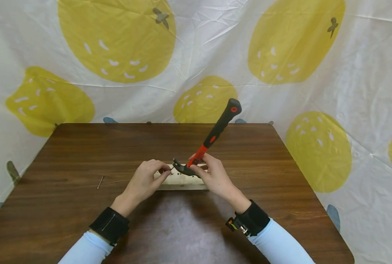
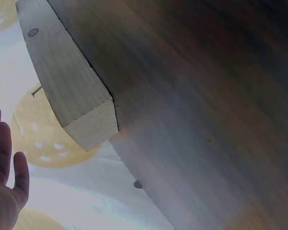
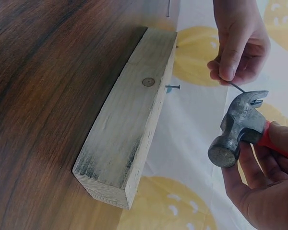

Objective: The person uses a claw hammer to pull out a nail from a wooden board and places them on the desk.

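Note:
A claw hammer [image 1: 215, 128] with a black and red handle tilts up to the right above a pale wooden block [image 1: 182, 186]. My right hand [image 1: 217, 178] grips it low, where the handle meets the head; the dark head [image 3: 242, 117] shows in the right wrist view. My left hand [image 1: 146, 179] pinches a thin nail [image 3: 237, 87] between thumb and fingertips. Its free end reaches the hammer's claw end; whether they touch I cannot tell. Another nail [image 3: 173, 87] juts from the block's upper face. In the left wrist view, only part of the left hand [image 2: 7, 177] shows, at the edge.
A loose nail [image 1: 100, 182] lies on the brown wooden table [image 1: 67, 154], left of the block. Several small dark holes or marks dot the block's top. A round knot [image 3: 148, 82] marks its side. A lemon-print cloth [image 1: 196, 55] hangs behind the table.

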Demonstrator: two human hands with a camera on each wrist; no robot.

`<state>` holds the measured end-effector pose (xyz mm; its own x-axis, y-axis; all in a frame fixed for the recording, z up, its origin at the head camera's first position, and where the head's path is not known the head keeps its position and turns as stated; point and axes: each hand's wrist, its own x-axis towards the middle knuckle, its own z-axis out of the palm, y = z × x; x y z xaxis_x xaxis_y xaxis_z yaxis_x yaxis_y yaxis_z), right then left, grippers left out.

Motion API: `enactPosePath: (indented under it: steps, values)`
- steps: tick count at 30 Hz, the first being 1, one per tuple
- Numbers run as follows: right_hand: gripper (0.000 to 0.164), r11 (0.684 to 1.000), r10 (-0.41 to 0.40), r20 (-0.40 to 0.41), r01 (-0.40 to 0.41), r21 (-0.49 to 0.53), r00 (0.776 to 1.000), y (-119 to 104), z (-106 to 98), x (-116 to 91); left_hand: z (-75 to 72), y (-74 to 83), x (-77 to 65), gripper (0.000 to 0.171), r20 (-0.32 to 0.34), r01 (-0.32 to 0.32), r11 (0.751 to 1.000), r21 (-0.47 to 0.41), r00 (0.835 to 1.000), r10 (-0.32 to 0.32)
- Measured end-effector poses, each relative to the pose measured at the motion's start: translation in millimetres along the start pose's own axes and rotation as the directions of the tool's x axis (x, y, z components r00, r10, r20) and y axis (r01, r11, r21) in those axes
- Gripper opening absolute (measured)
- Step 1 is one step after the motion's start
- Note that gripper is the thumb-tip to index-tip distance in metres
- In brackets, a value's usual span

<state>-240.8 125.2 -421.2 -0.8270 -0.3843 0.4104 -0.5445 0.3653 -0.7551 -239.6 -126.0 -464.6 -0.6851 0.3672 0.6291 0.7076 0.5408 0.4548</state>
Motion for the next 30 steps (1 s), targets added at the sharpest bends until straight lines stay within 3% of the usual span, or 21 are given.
enactPosePath:
  steps: [14, 26, 30]
  values:
    - [0.02, 0.999, -0.036, 0.031, 0.036, -0.009, 0.999, 3.4, 4.1, -3.3, -3.0, 3.1, 3.2, 0.011, -0.071, -0.017, 1.0, 0.007, 0.997, 0.017]
    - [0.02, 0.998, -0.064, 0.038, 0.065, -0.027, 0.997, 9.7, 4.6, -4.9, -7.8, -1.2, -0.8, 0.011, -0.1, 0.0, 0.999, 0.04, 0.995, 0.004]
    - [0.019, 0.997, -0.065, 0.039, 0.067, -0.043, 0.997, 13.6, 4.6, -3.9, -10.8, -3.6, -2.5, 0.009, -0.119, 0.039, 0.997, 0.071, 0.992, -0.031]
